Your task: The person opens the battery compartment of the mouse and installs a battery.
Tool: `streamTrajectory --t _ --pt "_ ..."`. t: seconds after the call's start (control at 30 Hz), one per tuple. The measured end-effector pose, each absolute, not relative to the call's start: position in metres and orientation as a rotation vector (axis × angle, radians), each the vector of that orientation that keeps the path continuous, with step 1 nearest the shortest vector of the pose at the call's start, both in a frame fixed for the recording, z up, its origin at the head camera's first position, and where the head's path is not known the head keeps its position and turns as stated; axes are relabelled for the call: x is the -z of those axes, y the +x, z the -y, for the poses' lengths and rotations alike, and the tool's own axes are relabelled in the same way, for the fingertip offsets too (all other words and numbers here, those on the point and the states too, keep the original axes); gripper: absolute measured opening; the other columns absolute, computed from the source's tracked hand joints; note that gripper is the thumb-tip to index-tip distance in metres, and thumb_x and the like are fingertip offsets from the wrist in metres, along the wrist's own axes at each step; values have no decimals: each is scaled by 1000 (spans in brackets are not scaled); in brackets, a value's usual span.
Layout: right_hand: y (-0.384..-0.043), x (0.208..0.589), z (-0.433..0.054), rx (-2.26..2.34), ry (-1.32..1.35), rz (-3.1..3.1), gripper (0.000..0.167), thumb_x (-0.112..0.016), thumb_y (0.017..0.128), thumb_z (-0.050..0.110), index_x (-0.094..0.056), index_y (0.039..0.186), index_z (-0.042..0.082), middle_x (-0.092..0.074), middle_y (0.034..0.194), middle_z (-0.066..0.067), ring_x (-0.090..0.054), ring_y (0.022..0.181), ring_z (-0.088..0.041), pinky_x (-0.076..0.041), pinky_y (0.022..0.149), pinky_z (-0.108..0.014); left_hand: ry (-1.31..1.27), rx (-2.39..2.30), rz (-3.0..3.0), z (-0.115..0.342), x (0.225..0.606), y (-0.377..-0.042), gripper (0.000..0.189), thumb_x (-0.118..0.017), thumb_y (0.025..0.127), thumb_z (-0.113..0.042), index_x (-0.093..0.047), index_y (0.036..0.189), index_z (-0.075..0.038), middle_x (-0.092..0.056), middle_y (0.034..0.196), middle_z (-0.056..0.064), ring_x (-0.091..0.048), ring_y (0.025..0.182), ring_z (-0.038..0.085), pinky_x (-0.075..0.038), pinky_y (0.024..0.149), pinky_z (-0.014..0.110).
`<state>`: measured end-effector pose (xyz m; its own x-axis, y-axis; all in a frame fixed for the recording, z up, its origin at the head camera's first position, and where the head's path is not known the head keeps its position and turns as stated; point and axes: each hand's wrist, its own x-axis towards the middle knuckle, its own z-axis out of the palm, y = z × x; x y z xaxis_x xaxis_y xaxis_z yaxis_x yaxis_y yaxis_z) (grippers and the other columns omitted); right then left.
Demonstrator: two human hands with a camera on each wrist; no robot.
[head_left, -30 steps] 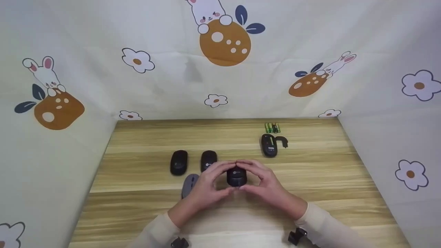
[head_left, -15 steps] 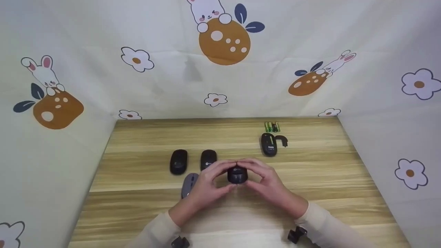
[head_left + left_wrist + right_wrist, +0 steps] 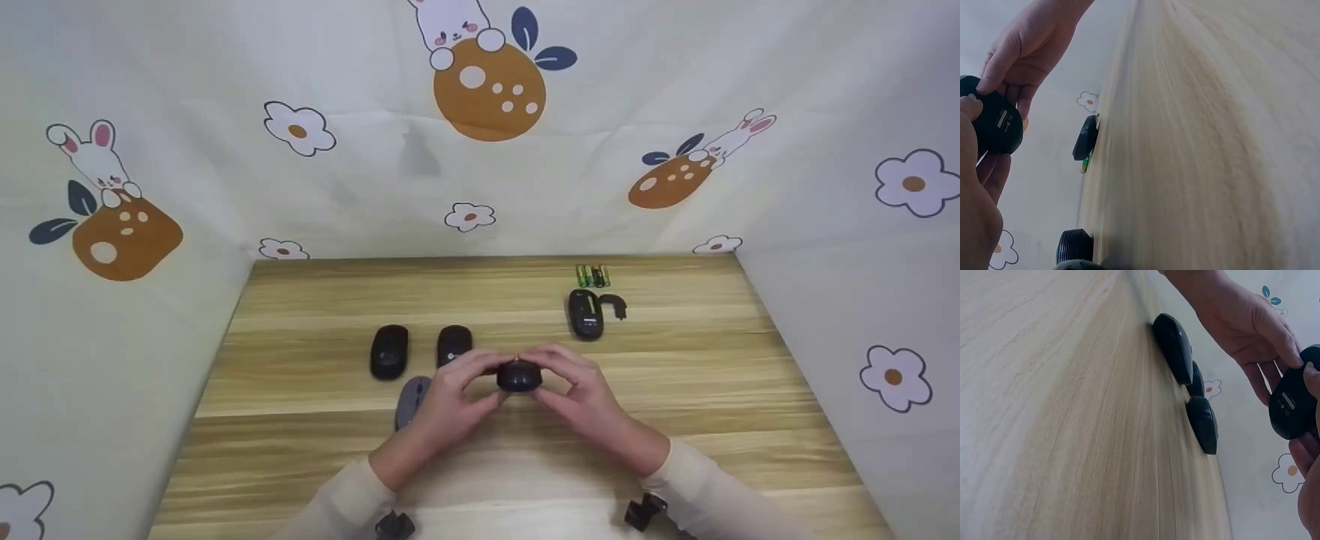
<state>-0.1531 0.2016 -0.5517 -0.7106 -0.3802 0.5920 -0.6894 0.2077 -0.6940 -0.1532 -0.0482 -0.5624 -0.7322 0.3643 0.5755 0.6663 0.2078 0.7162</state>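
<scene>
Both my hands hold a black computer mouse (image 3: 519, 377) raised above the table. My left hand (image 3: 452, 401) grips its left side and my right hand (image 3: 581, 394) its right side. In the head view its rounded end faces me. The left wrist view shows the dark underside of the mouse (image 3: 998, 126) with a small pale label, and both thumbs pressing there. In the right wrist view the same underside (image 3: 1292, 400) appears between the hands. A grey mouse (image 3: 412, 401) lies beside my left hand, partly covered by it. Just behind that hand is another black mouse (image 3: 454, 345).
Another black mouse (image 3: 389, 352) lies farther left. At the back right an upturned mouse (image 3: 585, 315) shows a battery in its bay, with a loose black cover (image 3: 615, 306) beside it. Several green batteries (image 3: 593, 276) lie behind. Patterned cloth (image 3: 360, 187) walls the wooden table (image 3: 315, 450).
The held mouse has tipped: its logo top has turned out of the head view and its rounded end now shows. The thumbs have moved slightly up with it.
</scene>
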Motion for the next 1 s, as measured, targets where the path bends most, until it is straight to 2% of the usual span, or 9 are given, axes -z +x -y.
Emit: streamTrajectory --t 0.17,0.37,0.67,0.83,1.0 --pt "-153 552 -200 -1511 984 2203 49 -89 85 -6 -78 132 3 -77 128 -14 -72 121 -31 -56 112 -35 -957 1530 2224 48 562 -153 43 -88 95 -8 -77 136 -15 -76 133 0 -73 122 21 -60 107 40" --pt "-152 552 -198 -1532 966 2196 49 -89 82 -10 -79 128 2 -78 125 -13 -73 118 -30 -56 112 -34 -956 1602 2213 48 562 -152 43 -87 95 -6 -76 136 -15 -75 132 -1 -73 122 21 -61 106 38" --pt "-156 554 -199 -1566 1033 2155 49 -89 84 -8 -77 130 6 -76 125 -10 -72 118 -27 -58 108 -32 -940 1717 2198 45 560 -150 40 -85 98 -8 -76 136 -16 -74 132 -2 -73 120 22 -63 103 36" --pt "-153 548 -196 -1571 1005 2167 49 -90 82 -11 -76 127 3 -77 120 -9 -72 111 -24 -61 100 -29 -964 1725 2158 43 560 -151 39 -85 98 -8 -75 136 -14 -75 130 1 -73 118 24 -65 97 37" --pt "-152 551 -197 -1638 969 2206 55 -90 87 -6 -72 137 3 -75 124 -10 -70 109 -20 -65 88 -30 -959 1753 2168 43 562 -152 40 -83 101 -11 -73 140 -12 -74 132 4 -74 113 24 -68 89 36"
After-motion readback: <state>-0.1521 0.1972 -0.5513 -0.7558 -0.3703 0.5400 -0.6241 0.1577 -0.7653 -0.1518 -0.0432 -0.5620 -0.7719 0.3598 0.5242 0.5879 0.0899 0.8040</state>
